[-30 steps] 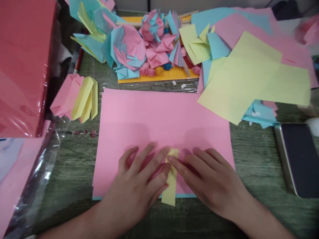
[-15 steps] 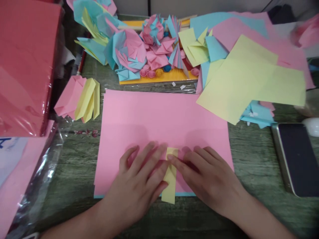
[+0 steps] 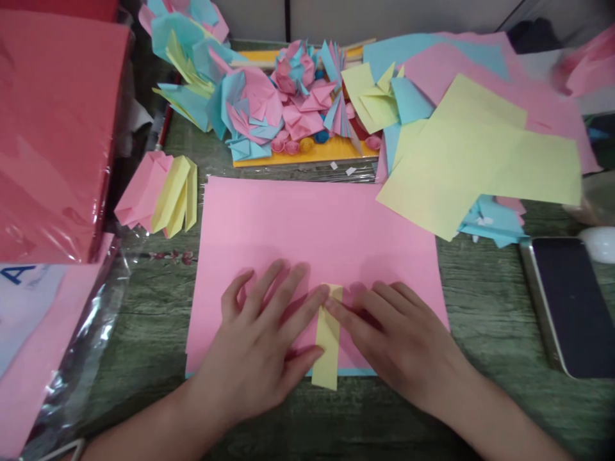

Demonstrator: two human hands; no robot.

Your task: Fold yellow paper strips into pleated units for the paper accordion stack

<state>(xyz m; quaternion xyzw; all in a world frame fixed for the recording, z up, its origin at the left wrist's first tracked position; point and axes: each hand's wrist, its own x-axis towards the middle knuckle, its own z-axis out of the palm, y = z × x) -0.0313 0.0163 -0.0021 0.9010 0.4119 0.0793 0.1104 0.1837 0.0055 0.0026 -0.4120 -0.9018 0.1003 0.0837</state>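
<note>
A narrow yellow paper strip (image 3: 327, 346) lies upright on a stack of pink paper sheets (image 3: 307, 218), its lower end reaching past the stack's near edge. My left hand (image 3: 262, 339) rests on the pink paper with its fingers spread; its index fingertip touches the strip's upper part and the thumb lies at its left edge. My right hand (image 3: 398, 339) has its index finger stretched onto the strip near its top, while the other fingers curl under. Both index fingertips meet on the strip. A blue edge shows beneath the pink stack.
Folded pink and yellow papers (image 3: 158, 192) lie left, near a red wrapped pack (image 3: 57, 134). Paper flowers (image 3: 259, 102) sit on an orange board (image 3: 307, 157) at the back. Yellow sheets (image 3: 480, 153) overlap the stack's far right corner. A phone (image 3: 569, 307) lies at right.
My left hand's fingers have spread wider, and its index finger has come to the strip's upper part beside my right index finger. The right hand and the strip stay nearly in place.
</note>
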